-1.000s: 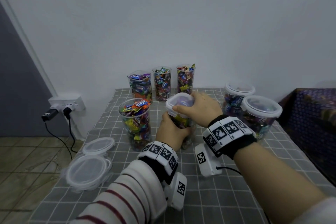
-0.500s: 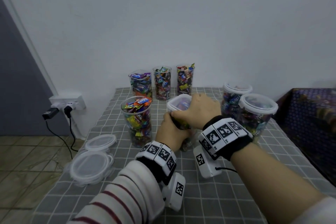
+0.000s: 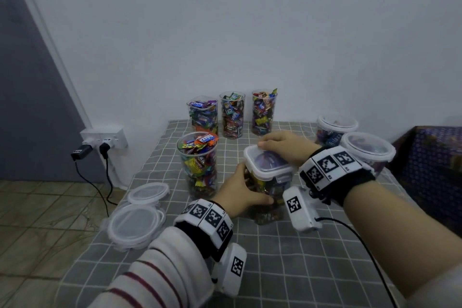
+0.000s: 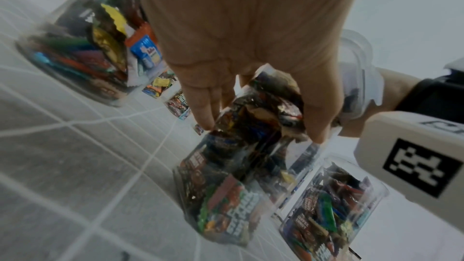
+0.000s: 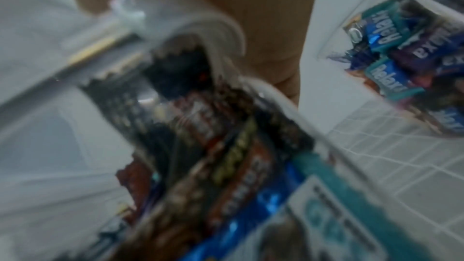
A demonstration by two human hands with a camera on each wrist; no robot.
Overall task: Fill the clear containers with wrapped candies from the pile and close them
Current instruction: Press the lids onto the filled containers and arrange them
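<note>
A clear container (image 3: 268,189) full of wrapped candies stands mid-table on the grey checked cloth (image 3: 287,252). My left hand (image 3: 240,194) grips its side, fingers and thumb curled round the wall, as the left wrist view shows at the container (image 4: 241,176). A white-rimmed lid (image 3: 266,162) sits on top, tilted. My right hand (image 3: 282,145) rests over the lid's far edge, fingertips curled onto its rim. The right wrist view is blurred; it shows the lid's rim (image 5: 200,17) and candies below.
An open filled container (image 3: 198,162) stands just left. Three more open filled ones (image 3: 233,114) line the wall. Two lidded containers (image 3: 367,150) stand at the right. Two loose lids (image 3: 136,222) lie near the table's left edge. A dark box (image 3: 430,170) sits at the far right.
The right hand has slid back along the lid toward its far edge, uncovering most of the lid. The left hand keeps its grip on the container.
</note>
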